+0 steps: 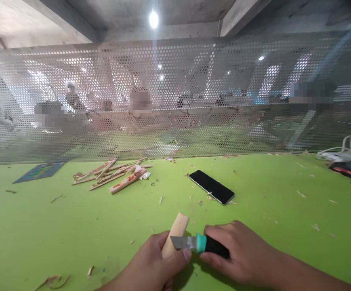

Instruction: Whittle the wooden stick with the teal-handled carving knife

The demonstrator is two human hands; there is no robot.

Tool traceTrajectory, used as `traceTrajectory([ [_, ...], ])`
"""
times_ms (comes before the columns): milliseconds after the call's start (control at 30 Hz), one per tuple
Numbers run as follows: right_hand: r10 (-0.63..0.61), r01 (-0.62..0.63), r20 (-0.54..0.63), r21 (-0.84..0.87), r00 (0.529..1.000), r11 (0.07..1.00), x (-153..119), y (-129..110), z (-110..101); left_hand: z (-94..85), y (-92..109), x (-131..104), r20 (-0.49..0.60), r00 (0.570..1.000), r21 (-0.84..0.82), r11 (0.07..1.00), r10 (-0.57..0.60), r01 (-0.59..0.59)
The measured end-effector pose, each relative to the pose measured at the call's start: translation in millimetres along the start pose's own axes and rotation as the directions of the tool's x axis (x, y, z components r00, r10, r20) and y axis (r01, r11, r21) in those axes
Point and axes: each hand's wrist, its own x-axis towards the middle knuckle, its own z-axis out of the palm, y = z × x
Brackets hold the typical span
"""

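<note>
My left hand (158, 260) is closed around the lower part of a pale wooden piece (179, 224), its thumb near the knife blade. The piece slants up and to the right, its notched top end showing. In my right hand (234, 250) is a knife (202, 243) with a black and turquoise handle. Its blade points left and lies across the face of the wood, just above my left thumb. My right fingers wrap the handle. The lower end of the wood is hidden by my left hand.
On the green table (72, 226) lie a phone (212, 186), a heap of thin wood strips (108, 173), a red-stained wood block (127, 182), shavings (53, 281), a patterned sheet (38, 171) and white cables (341, 153). A perforated metal screen (163, 133) stands behind.
</note>
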Motion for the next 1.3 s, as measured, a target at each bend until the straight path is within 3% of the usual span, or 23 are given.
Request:
traceTrajectory([
  [200, 0.069, -0.070, -0.041, -0.015, 0.997, 0.997, -1, -4, -1, 0.6, 2, -2, 0.031, 0.999, -0.063, 0.998, -0.015, 0.017],
  [367, 0.327, -0.320, -0.098, 0.080, 0.940, 0.944, 8, 26, -9, 2.5, 3, -5, 0.043, 0.998, -0.005, 0.999, -0.047, 0.048],
  [433, 0.360, -0.354, -0.160, 0.068, 0.919, 0.933, 11, 34, -13, 3.2, 3, -5, 0.027, 0.998, 0.004, 0.999, -0.048, 0.048],
  [700, 0.263, -0.253, -0.087, 0.106, 0.961, 0.962, 9, 16, -7, 0.1, -11, 1, -0.029, 0.994, -0.175, 0.979, -0.107, 0.101],
  [833, 0.237, -0.229, -0.072, 0.107, 0.969, 0.967, 10, 15, -5, 1.9, -11, 0, -0.050, 0.997, -0.247, 0.968, -0.062, 0.048],
  [1033, 0.223, -0.219, -0.085, 0.058, 0.971, 0.974, 10, 12, -6, 6.0, -2, 0, -0.059, 0.997, -0.165, 0.986, -0.050, 0.040],
  [1300, 0.143, -0.140, -0.052, 0.066, 0.988, 0.988, 7, 7, 1, -0.4, -3, 0, 0.053, 0.998, -0.075, 0.997, -0.032, 0.036],
])
